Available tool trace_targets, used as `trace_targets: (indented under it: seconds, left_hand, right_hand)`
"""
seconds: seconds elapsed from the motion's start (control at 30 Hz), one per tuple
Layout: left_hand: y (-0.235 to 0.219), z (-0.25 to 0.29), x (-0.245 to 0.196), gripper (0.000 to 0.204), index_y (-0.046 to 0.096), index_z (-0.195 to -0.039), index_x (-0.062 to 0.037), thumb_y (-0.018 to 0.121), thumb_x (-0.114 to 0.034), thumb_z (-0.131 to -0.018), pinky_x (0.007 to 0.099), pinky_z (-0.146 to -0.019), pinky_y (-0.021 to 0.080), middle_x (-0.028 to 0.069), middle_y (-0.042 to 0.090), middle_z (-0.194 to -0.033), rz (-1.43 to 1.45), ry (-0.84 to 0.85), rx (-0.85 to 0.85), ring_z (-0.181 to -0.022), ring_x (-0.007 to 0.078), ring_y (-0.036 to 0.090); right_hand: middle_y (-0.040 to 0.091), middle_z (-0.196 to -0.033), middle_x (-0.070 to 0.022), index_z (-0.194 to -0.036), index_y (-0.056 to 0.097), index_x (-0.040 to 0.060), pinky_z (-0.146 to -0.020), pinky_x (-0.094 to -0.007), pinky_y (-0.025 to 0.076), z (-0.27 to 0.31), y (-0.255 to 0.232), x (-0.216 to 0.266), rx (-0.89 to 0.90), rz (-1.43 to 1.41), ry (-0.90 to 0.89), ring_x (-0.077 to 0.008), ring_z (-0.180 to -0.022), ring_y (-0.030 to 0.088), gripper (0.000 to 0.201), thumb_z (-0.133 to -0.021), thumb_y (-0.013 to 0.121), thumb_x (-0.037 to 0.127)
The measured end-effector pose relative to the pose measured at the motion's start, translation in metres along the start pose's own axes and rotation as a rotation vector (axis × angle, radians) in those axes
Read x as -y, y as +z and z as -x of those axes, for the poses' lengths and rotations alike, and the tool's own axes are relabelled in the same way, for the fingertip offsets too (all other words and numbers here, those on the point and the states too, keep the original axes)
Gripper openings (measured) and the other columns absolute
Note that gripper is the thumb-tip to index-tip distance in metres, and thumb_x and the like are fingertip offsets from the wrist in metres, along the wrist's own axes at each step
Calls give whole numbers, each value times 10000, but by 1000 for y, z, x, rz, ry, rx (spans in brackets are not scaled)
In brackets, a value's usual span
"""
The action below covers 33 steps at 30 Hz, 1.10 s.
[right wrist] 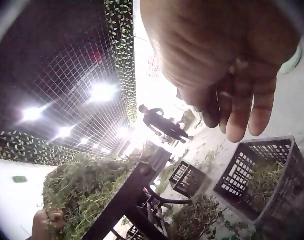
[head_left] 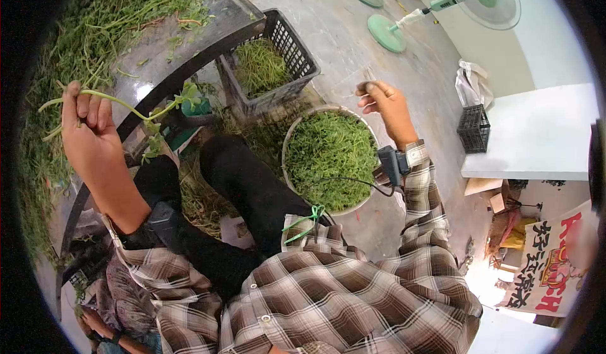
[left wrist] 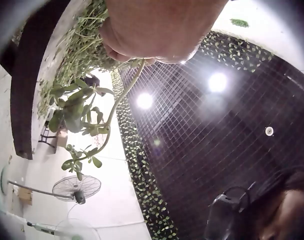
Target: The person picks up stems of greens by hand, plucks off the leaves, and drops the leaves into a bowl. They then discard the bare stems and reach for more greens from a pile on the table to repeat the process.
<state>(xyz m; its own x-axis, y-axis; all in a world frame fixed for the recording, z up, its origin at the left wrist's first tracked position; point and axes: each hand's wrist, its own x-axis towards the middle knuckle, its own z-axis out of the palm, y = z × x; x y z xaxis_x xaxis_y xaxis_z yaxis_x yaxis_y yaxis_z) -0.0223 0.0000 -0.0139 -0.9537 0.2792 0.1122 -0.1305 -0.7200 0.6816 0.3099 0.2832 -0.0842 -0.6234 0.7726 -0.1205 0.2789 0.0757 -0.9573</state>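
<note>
My left hand (head_left: 93, 123) grips a long green stem (head_left: 120, 97) near its bare end, over the left side of the head view. Small rounded leaves (head_left: 154, 144) hang from the stem's other end; in the left wrist view the leafy tips (left wrist: 74, 107) dangle below the hand. My right hand (head_left: 390, 108) is raised beside a round tub (head_left: 286, 140) heaped with picked green tops (head_left: 328, 158). Its fingers (right wrist: 239, 112) are loosely bent, with nothing seen between them.
A large pile of leafy stems (head_left: 47, 101) covers the dark-edged table (head_left: 183, 70) on the left. Behind the tub stands a black crate (head_left: 297, 44) with bare stems in it. Standing fans (head_left: 386, 33) occupy the far floor. Another person's arm (head_left: 101, 325) shows at lower left.
</note>
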Motion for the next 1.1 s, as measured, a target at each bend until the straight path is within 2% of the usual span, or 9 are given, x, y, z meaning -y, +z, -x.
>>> trace_targets:
  seconds: [0.17, 0.3, 0.4, 0.5, 0.67, 0.77, 0.9, 0.97, 1.1]
  left_hand:
    - [-8, -4, -2, 170, 512, -899, 31, 482, -135, -923, 210, -414, 240, -18, 309, -624, -14, -1, 37, -492, 64, 251]
    - [-10, -5, 0, 184, 511, -900, 31, 468, -144, -930, 210, -415, 238, -19, 308, -624, -25, -6, 43, -492, 63, 252]
    - [-13, -4, 1, 185, 511, -900, 30, 467, -146, -931, 211, -416, 236, -18, 310, -625, -24, -3, 68, -492, 60, 252]
    - [-17, -8, 0, 175, 513, -899, 29, 475, -140, -927, 210, -415, 231, -23, 310, -619, -28, -12, 78, -489, 55, 249]
    - [-15, -11, 2, 173, 513, -902, 22, 477, -146, -926, 208, -408, 227, -34, 315, -609, -73, -31, 50, -484, 49, 251]
    - [-20, -12, 3, 173, 511, -907, 20, 483, -150, -923, 205, -408, 232, -31, 318, -610, -45, -44, 101, -485, 49, 258]
    - [-16, -11, 4, 174, 510, -908, 20, 483, -152, -924, 204, -407, 236, -29, 317, -610, -48, -38, 79, -485, 51, 257]
    - [-14, -10, 3, 179, 510, -912, 21, 476, -154, -927, 204, -410, 240, -25, 318, -616, -63, -29, 65, -487, 53, 252]
    - [-19, -9, 2, 181, 509, -917, 25, 469, -151, -930, 205, -414, 238, -22, 319, -623, -48, -32, 74, -490, 54, 245]
  right_hand:
    - [632, -851, -83, -967, 606, -16, -568, -220, 482, 7, -24, -9, -104, 14, 22, -102, -663, 586, 245, -892, 496, 189]
    - [625, -827, -83, -966, 597, -31, -562, -226, 483, 13, -36, -46, -151, -74, 112, -99, -652, 582, 248, -894, 491, 181]
    - [621, -822, -80, -969, 586, -28, -545, -229, 481, 18, -48, -90, -218, -173, 303, -102, -637, 578, 233, -895, 481, 167]
    - [619, -824, -82, -985, 575, -28, -536, -232, 480, 30, -55, -120, -267, -201, 376, -102, -638, 576, 237, -894, 481, 169]
    - [610, -840, -75, -1012, 559, -23, -535, -239, 484, 39, -62, -157, -226, -204, 463, -111, -648, 577, 245, -893, 480, 176]
    - [607, -842, -72, -1020, 557, -19, -540, -238, 481, 40, -59, -168, -253, -201, 521, -117, -656, 578, 245, -895, 476, 175]
    - [607, -848, -71, -1026, 554, -20, -541, -236, 475, 38, -50, -160, -251, -165, 533, -116, -660, 576, 250, -895, 474, 178]
    - [606, -856, -70, -1026, 557, -19, -542, -231, 470, 36, -51, -163, -170, -203, 462, -111, -667, 574, 259, -889, 486, 190]
    - [603, -852, -68, -1017, 563, -18, -536, -232, 469, 32, -45, -160, -183, -146, 471, -106, -665, 569, 256, -879, 490, 185]
